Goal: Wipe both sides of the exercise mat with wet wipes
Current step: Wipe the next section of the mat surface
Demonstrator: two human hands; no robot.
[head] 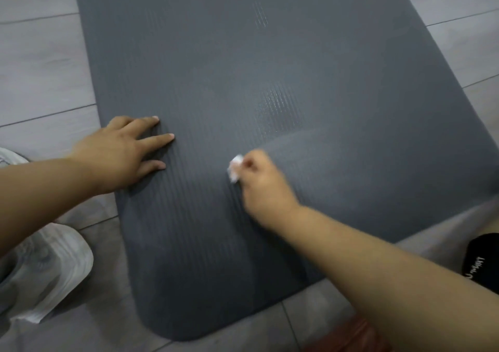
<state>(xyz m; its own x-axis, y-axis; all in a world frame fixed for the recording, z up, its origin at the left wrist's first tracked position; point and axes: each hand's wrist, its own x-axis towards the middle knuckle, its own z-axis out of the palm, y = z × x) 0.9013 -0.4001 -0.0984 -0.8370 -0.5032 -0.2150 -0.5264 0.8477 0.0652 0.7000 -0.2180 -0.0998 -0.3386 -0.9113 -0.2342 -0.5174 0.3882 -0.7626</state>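
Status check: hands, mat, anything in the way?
Left hand flat on mat, pressing. Right hand grips crumpled wipe against mat. Wet sheen ahead of wipe. White shoe beside mat, off it.

1. Indoor room, probably a home. Which room, can't tell.
2. Floor (40, 62): grey wood-look planks, thin dark seams.
3. Grey ribbed exercise mat (243, 54) spread flat, directly on the floor.
4. Pale sneaker (54, 265) on the planks just beside the mat's left edge.
5. Black fabric item (480, 260), white lettering, far right; unreadable.
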